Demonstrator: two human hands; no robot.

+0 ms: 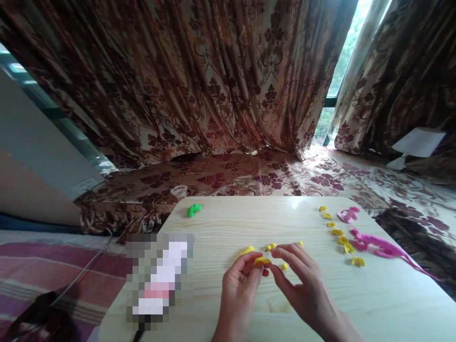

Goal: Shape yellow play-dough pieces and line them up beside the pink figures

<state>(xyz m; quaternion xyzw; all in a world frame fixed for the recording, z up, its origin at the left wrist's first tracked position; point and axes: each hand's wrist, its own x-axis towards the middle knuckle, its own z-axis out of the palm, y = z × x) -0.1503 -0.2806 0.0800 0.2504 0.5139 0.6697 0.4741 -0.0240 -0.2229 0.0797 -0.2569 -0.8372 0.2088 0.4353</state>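
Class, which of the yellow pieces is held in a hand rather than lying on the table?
The yellow piece pinched between the left hand's fingers; the other yellow pieces lie on the table.

A room in a home is indicated. Floral curtains (213, 85) are hung across twelve o'clock, and the ledge (263, 175) at their foot is draped in the same pattern. Greenery (323, 123) is seen through a window (340, 78) at two o'clock. A white-shaded lamp (419, 142) is placed at three, a socket panel (85, 184) is set in the wall (28, 137) at nine, and pink striped cloth (21, 266) is spread at eight.
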